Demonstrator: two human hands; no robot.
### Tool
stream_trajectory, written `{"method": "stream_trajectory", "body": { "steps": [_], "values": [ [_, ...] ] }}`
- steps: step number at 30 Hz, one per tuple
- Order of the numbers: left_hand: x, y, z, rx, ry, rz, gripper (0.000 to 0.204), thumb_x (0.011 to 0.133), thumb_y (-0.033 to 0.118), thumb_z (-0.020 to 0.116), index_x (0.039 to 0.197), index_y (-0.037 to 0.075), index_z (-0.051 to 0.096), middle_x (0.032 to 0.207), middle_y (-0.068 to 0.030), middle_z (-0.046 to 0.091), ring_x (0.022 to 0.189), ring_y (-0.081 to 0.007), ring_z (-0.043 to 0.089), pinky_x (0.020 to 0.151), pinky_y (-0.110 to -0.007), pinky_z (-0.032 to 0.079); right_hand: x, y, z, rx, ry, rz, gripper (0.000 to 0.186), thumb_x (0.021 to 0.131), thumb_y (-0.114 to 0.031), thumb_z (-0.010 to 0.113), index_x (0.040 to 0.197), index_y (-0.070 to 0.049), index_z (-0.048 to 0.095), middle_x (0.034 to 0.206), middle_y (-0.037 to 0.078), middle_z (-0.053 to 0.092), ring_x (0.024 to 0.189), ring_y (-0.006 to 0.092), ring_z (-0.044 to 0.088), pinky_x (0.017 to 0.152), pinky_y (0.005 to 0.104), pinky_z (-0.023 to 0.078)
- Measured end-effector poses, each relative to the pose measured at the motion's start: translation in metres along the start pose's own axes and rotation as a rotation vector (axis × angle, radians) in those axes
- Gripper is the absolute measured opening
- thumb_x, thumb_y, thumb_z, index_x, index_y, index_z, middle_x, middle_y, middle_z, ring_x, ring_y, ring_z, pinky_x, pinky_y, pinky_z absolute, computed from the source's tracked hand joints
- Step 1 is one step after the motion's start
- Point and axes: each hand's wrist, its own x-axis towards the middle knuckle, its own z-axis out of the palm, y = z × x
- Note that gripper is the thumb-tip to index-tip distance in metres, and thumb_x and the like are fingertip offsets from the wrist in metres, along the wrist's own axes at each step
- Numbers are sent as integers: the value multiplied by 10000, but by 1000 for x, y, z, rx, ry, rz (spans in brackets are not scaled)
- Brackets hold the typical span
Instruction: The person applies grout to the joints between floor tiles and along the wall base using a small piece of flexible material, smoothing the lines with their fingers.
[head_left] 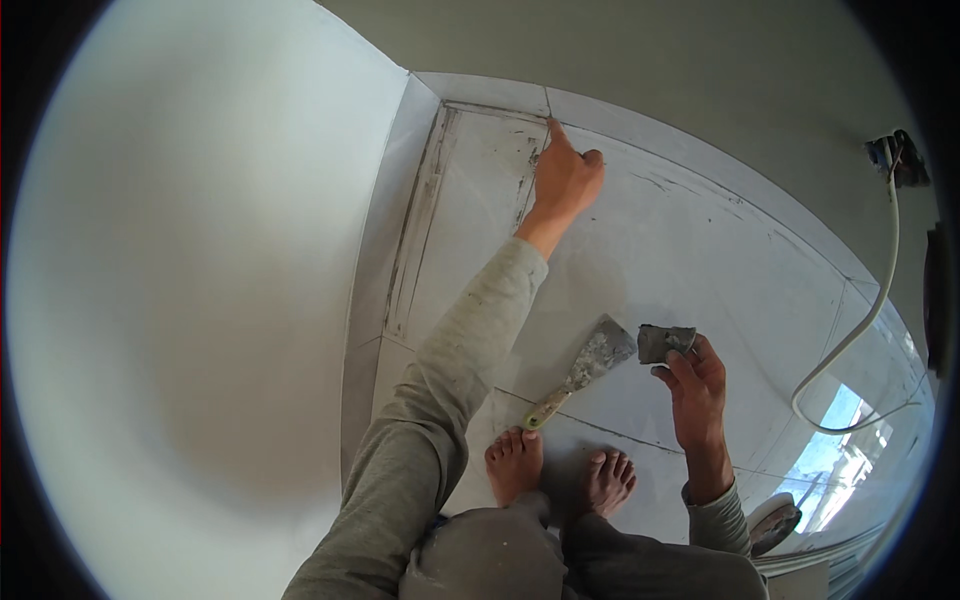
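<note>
My left hand (566, 175) reaches to the far edge of the white tiled floor, its index finger stretched out to the joint at the tiled skirting (500, 90), other fingers curled, holding nothing. My right hand (698, 395) is closed on a small dark grey pad (660, 343), smeared and roughly rectangular, between thumb and fingers. A putty knife (600, 352) with a pale handle and dirty blade lies on the floor (720, 270) beside the pad, its handle end near my toes. Dark streaks of grout run along the tile joints near my left hand.
A white wall (190, 230) rises at left, a grey wall (650, 40) beyond. A white cable (858, 330) hangs from a box with loose wires (895, 160) onto the floor. My bare feet (515, 470) stand below. A round object (772, 520) lies at lower right.
</note>
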Motion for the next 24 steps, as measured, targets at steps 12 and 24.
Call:
{"method": "stream_trajectory", "body": {
  "steps": [12, 24],
  "values": [
    [53, -29, -69, 232, 372, -199, 841, 878, 193, 595, 1498, -184, 169, 1341, -276, 402, 1225, -375, 422, 1007, -495, 365, -1, -2, -1, -8, 16, -9, 252, 973, -59, 579, 1218, 2, 595, 1085, 87, 719, 976, 148, 669, 857, 318, 539],
    [9, -14, -50, 327, 148, -74, 685, 908, 226, 535, 1477, -107, 347, 1365, -288, 406, 1256, -413, 384, 1033, -565, 297, 2, -1, -6, -41, 38, 12, 256, 966, -58, 579, 1214, 1, 596, 1089, 80, 716, 973, 146, 665, 862, 324, 537]
  ]
}}
